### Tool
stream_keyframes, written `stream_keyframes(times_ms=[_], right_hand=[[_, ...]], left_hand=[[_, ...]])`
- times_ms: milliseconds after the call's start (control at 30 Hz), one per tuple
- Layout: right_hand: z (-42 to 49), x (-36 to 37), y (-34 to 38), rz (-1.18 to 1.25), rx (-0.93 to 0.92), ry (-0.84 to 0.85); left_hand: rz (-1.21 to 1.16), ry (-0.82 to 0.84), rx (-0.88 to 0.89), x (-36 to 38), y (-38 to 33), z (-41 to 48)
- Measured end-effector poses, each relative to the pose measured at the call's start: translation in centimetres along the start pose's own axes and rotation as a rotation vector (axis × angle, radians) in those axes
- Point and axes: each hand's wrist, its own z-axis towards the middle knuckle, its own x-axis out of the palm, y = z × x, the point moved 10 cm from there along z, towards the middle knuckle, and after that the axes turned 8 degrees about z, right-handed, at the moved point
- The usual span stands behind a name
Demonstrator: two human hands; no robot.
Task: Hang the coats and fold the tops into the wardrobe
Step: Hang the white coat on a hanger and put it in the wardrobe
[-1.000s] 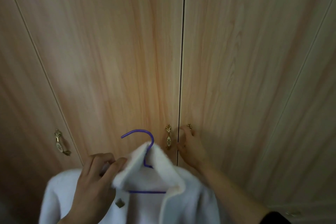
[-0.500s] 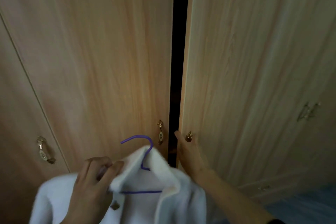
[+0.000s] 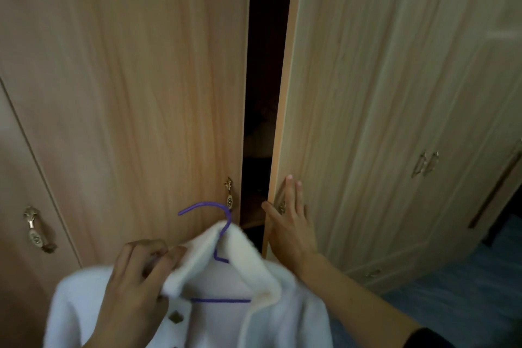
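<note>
A white fleecy coat [image 3: 282, 316] hangs on a purple hanger [image 3: 219, 223] low in the head view. My left hand [image 3: 135, 288] pinches the coat's collar on its left side. The hanger's hook sticks up above the collar. My right hand [image 3: 291, 223] lies with straight fingers flat on the front of the right wardrobe door [image 3: 367, 93], near its edge and its brass handle. That door stands ajar, and a dark gap [image 3: 265, 79] shows the wardrobe's inside, where little can be made out.
The left wardrobe door [image 3: 141, 79] stays closed, with a brass handle [image 3: 228, 195] by the gap. Another handle [image 3: 35, 230] sits on the far-left door. More cabinet doors [image 3: 452, 178] stand to the right above blue flooring [image 3: 457, 299].
The right door has swung from closed to ajar, widening the dark gap. My right hand went from the handle to lying flat on the door front. The coat stays held.
</note>
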Motion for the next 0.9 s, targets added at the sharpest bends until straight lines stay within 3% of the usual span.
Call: stream_keyframes(times_ms=[500, 767, 900], right_hand=[[-8.6, -6.2, -4.9, 0.011, -0.070, -0.021], [-13.5, -10.4, -9.6, -0.001, 0.008, -0.027], [-16.2, -11.2, -12.5, 0.018, 0.102, 0.080]], left_hand=[[0.063, 0.062, 0.141, -2.3, -10.6, 0.4], [0.066, 0.086, 0.166, -3.0, -16.4, -0.9], [0.044, 0.127, 0.163, -3.0, -18.9, -1.8]])
